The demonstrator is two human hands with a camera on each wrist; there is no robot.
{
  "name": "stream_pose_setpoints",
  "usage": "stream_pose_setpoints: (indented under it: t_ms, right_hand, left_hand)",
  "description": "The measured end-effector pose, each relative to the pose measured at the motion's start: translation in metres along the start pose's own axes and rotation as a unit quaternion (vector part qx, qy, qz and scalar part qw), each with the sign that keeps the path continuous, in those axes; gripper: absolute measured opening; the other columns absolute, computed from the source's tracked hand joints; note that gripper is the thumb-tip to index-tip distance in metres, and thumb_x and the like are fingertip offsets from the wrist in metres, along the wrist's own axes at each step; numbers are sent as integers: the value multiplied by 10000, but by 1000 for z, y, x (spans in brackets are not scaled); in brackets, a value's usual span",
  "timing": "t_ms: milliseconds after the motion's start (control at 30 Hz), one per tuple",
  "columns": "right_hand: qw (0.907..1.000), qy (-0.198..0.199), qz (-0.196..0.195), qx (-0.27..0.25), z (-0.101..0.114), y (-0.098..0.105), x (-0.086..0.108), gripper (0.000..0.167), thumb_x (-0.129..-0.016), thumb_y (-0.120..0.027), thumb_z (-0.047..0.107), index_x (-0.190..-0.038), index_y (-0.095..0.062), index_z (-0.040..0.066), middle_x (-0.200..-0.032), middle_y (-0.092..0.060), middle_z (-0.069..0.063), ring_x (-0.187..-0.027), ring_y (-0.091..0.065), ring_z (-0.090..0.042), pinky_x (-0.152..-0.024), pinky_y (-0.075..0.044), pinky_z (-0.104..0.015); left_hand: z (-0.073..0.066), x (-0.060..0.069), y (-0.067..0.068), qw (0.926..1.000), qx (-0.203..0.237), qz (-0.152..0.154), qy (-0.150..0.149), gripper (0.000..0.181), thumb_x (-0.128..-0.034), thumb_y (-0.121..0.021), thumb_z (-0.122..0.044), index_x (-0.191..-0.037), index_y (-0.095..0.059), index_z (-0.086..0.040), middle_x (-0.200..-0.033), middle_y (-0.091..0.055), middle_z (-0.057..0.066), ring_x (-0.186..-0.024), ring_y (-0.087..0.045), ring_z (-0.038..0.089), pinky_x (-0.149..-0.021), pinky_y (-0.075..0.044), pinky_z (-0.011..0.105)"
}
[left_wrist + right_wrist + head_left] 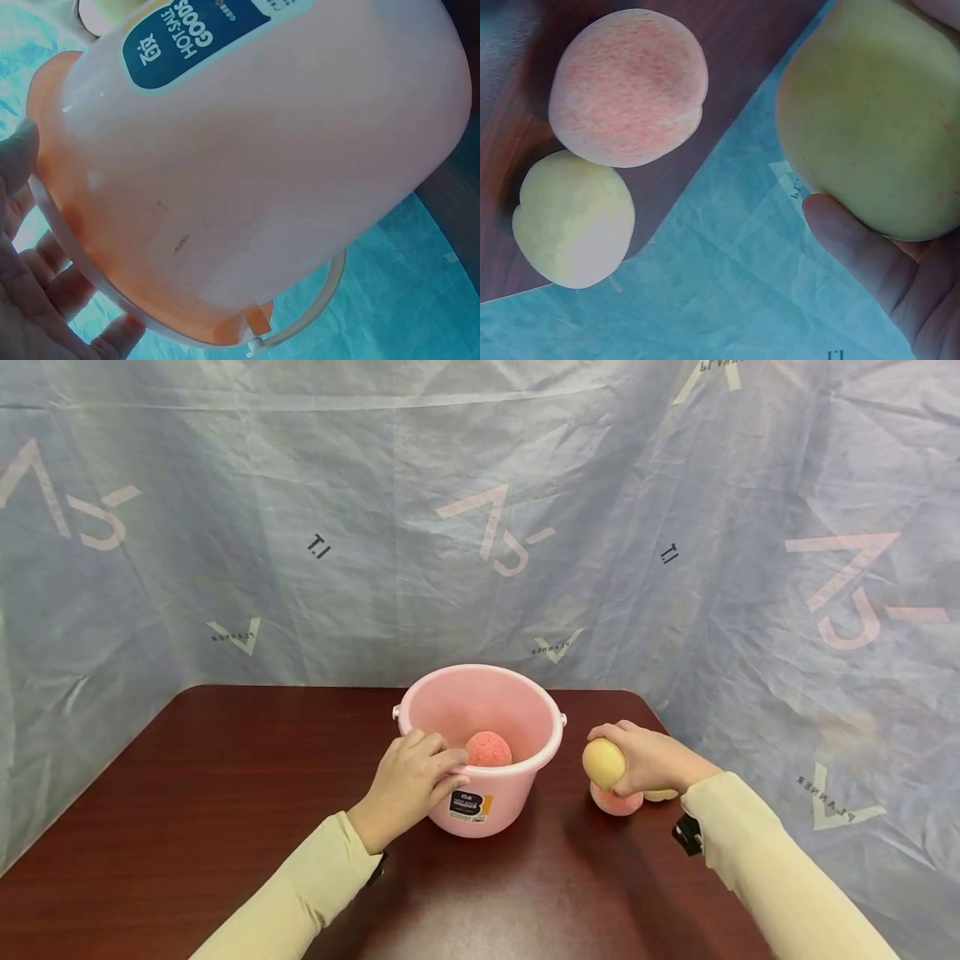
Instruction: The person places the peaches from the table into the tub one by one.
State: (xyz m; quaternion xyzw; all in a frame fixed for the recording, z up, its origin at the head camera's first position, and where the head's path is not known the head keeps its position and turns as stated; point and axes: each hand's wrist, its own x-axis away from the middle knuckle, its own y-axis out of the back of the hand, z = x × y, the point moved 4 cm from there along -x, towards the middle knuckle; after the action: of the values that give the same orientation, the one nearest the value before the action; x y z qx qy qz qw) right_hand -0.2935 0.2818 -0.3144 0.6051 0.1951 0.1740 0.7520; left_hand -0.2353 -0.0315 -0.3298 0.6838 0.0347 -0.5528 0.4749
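Cream cloth covers both arms: the left sleeve [300, 889] enters at the bottom left of the frame, the right sleeve [780, 860] at the lower right. Beyond the cuffs are the hands. The left hand [408, 781], a little left of centre, grips the near rim of the bucket [517, 793], fingers hooked over the edge, thumb outside. Right of centre, the right hand [648, 758] curls round a yellow peach [603, 762], fingers parted only as far as the fruit's width.

Behind and below that fruit, on the right of the table [225, 793], lie a pink peach [617, 802] and a pale peach [660, 795]; in the right wrist view they sit side by side at the upper and middle left. The pink bucket stands upright at centre frame, with a red peach [489, 749] inside it. Its near wall hides the bottom, so I cannot tell whether more lie there.

Filling the bucket looks begun but unfinished: at least one fruit is in, one is in hand outside it, and two on the table remain. Farthest off, a grey sheet [360, 485] fills the upper frame.
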Motion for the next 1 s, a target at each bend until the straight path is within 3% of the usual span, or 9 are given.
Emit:
stream_pose_setpoints:
  t_ms: [700, 1000]
  right_hand:
    - [9990, 268, -340, 86, 10, 19, -2, 647, -611, -787, 135, -1214, -553, 132, -1090, -539, -103, -782, -547, -174, -637, -459, -366]
    - [9958, 449, -763, 234, 14, 25, -4, 640, -608, -788, 146, -1208, -567, 142, -1114, -549, -104, -806, -568, -186, -678, -475, -393]
  left_hand:
    - [0, 0, 1, 10000, 56, -73, -18, 206, -765, -753, -325, -912, -700, -191, -786, -525, -18, -726, -473, 190, -621, -392, 344]
    - [1, 1, 0, 10000, 43, -55, 15, 223, -749, -776, -319, -912, -703, -185, -786, -525, -18, -733, -480, 185, -632, -395, 345]
